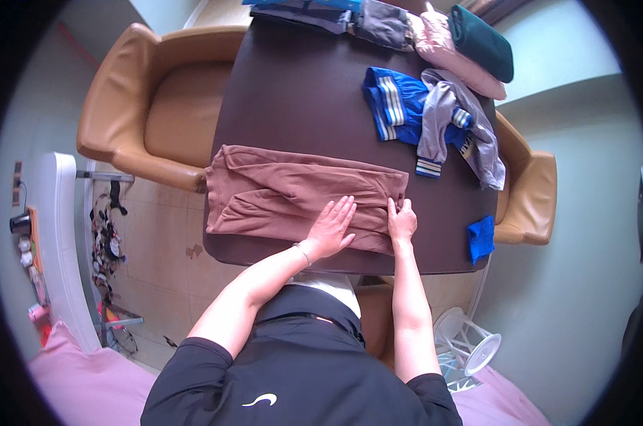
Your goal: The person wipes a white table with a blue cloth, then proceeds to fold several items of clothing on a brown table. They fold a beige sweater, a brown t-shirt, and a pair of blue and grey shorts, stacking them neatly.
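A reddish-brown garment [279, 191] lies folded into a long, wrinkled rectangle near the front edge of a dark brown table [300, 101]. My left hand [332, 226] rests palm down on it, right of its middle, fingers extended. At the garment's right end, my right hand [401, 218] grips the edge between thumb and fingers. Farther back on the right lie a blue garment with striped cuffs [401, 106] and greyish-purple sleeves [436, 122], loosely crumpled. A small blue cloth [480, 239] sits at the table's right front edge.
Folded dark clothes [382, 24], a pink padded item [460, 64] and a dark green folded cloth [481, 42] line the table's far side. Tan chairs stand left [183, 112] and right [529, 197]. A white stool [481, 354] is on the floor behind at right.
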Demonstrator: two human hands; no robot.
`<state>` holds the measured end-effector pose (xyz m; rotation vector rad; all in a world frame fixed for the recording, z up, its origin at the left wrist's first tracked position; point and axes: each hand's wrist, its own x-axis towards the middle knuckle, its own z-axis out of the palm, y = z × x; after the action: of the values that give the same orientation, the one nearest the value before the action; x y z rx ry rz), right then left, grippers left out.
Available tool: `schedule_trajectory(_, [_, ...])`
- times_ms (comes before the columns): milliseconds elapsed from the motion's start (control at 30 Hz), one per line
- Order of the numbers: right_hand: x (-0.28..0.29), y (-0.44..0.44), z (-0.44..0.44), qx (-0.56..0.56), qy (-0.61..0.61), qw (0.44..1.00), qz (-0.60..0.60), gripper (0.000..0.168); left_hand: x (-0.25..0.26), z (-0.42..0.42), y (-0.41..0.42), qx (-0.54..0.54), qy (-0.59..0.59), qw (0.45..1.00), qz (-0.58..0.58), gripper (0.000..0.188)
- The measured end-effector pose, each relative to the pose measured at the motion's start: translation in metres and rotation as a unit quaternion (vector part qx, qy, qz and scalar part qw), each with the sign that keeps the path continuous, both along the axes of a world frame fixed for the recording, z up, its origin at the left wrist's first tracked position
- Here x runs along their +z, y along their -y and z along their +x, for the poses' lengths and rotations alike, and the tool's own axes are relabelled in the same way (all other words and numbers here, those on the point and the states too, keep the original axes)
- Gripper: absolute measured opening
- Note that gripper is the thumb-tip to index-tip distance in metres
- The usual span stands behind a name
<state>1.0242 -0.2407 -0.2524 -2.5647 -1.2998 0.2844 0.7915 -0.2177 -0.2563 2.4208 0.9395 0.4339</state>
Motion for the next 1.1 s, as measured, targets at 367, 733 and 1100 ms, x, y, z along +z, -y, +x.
schedule_trajectory(367, [0.093,-0.045,-0.067,0.141,-0.268,0.943,0.134,0.027,0.01,-0.024,-0.021,0.19,0.434,0.787,-0.394,0.049])
schedule_trajectory(733, [0.063,-0.057,-0.184,0.156,-0.234,0.958,0.056,0.037,0.001,-0.132,-0.049,0.373,0.449,0.749,-0.314,0.039])
schedule_trajectory(1100, [-0.009,-0.021,-0.194,0.243,0.114,0.962,0.057,0.076,0.002,-0.086,-0.123,-0.058,-0.029,0.996,0.064,0.052])
